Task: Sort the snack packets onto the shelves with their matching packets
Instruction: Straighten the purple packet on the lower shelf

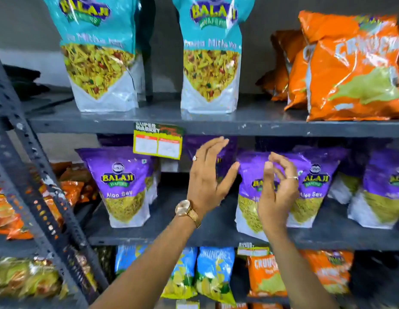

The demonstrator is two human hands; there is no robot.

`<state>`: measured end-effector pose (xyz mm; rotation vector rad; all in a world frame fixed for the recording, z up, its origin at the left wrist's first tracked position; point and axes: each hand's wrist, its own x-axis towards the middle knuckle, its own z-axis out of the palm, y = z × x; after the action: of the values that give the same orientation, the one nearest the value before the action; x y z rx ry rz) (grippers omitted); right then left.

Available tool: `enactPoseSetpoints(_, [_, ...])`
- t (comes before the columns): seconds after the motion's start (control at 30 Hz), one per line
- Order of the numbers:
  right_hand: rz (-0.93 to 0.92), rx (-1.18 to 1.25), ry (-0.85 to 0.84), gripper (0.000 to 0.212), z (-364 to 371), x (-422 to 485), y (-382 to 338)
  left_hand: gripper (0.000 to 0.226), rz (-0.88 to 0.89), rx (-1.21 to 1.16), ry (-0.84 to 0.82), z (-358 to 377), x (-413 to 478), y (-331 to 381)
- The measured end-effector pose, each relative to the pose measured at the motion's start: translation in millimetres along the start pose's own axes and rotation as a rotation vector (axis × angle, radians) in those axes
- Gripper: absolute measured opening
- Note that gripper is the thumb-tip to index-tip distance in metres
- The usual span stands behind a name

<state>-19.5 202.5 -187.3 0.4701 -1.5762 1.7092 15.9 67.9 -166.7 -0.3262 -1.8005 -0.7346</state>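
Purple Aloo Sev packets stand along the middle shelf [194, 238]. The leftmost packet [125, 186] stands left of the left hand [207, 177], open shelf between them. That hand's fingers are spread, holding nothing. Right of it the right hand [276, 188], fingers loosely curled and empty, hovers before another packet [254, 192] near the shelf's front edge.

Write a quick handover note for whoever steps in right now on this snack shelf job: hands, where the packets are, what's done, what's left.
Left hand: open, empty, raised before the middle shelf.
Right hand: fingers loosely curled, empty, in front of a purple Aloo Sev packet.
Teal mix packets and orange packets stand on the top shelf; purple packets fill the middle row.
Done: visible rows look grouped by kind.
Left: I see no loose packet; check outside this view.
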Motion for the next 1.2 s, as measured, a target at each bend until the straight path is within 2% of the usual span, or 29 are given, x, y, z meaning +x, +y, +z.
enactPoseSetpoints(0.07, [0.095,-0.044,0.078,0.022,-18.6,-22.8,32.4,0.045,-0.202,-0.085,-0.041,22.0,-35.2,-13.1])
enactPoseSetpoints(0.1, [0.157,-0.087,0.107,0.031,-28.0,-34.8,48.8,0.046,-0.324,-0.122,-0.072,32.8,-51.8,-18.4])
enactPoseSetpoints(0.2, [0.317,-0.248,0.038,0.086,-50.9,-64.7,87.2,0.059,-0.672,-0.261,-0.256,63.3,-94.0,-36.4])
enactPoseSetpoints(0.27, [0.466,-0.31,-0.012,0.116,-62.4,-74.3,109.2,0.098,-0.912,-0.366,-0.413,80.9,-110.8,-44.2])
enactPoseSetpoints(0.3, [0.565,-0.33,-0.028,0.126,-66.5,-78.1,121.9,0.12,-0.994,-0.394,-0.476,88.9,-117.4,-49.0])
enactPoseSetpoints(0.33, [0.654,-0.329,-0.05,0.128,-69.0,-79.4,131.3,0.132,-1.042,-0.392,-0.531,98.3,-124.5,-55.9])
enactPoseSetpoints(0.4, [0.749,-0.206,-0.114,0.109,-70.4,-81.6,145.9,0.125,-1.069,-0.379,-0.603,110.9,-133.3,-66.0])
enactPoseSetpoints(0.47, [0.725,-0.131,-0.148,0.077,-70.5,-82.0,156.8,0.097,-1.078,-0.386,-0.613,116.9,-136.3,-71.0])
enactPoseSetpoints(0.5, [0.707,-0.128,-0.156,0.068,-70.6,-81.6,161.3,0.08,-1.078,-0.391,-0.604,116.8,-136.2,-70.8])
enactPoseSetpoints(0.57, [0.698,-0.117,-0.164,0.064,-67.8,-80.5,163.7,0.039,-1.039,-0.418,-0.541,112.1,-137.7,-67.3])
enactPoseSetpoints(0.6, [0.703,-0.113,-0.171,0.065,-64.4,-80.8,163.9,0.032,-1.022,-0.417,-0.5,109.0,-139.9,-68.0])
enactPoseSetpoints(0.67, [0.723,-0.088,-0.204,0.064,-54.1,-84.4,161.4,0.041,-1.01,-0.404,-0.436,97.6,-146.0,-70.0])
enactPoseSetpoints(0.8, [0.726,-0.063,-0.282,0.07,-22.1,-97.2,153.0,0.074,-1.035,-0.37,-0.267,73.8,-164.1,-83.3])
enactPoseSetpoints(0.93, [0.742,-0.052,-0.357,0.074,8.2,-113.0,153.2,0.068,-1.044,-0.325,-0.155,47.7,-168.4,-104.0])
enactPoseSetpoints(1.07, [0.736,-0.062,-0.384,0.071,28.3,-116.6,155.6,0.052,-1.054,-0.278,-0.152,33.9,-162.1,-122.3])
enactPoseSetpoints(1.2, [0.729,-0.076,-0.421,0.073,35.8,-113.2,162.7,0.052,-1.054,-0.25,-0.139,31.3,-158.4,-124.2])
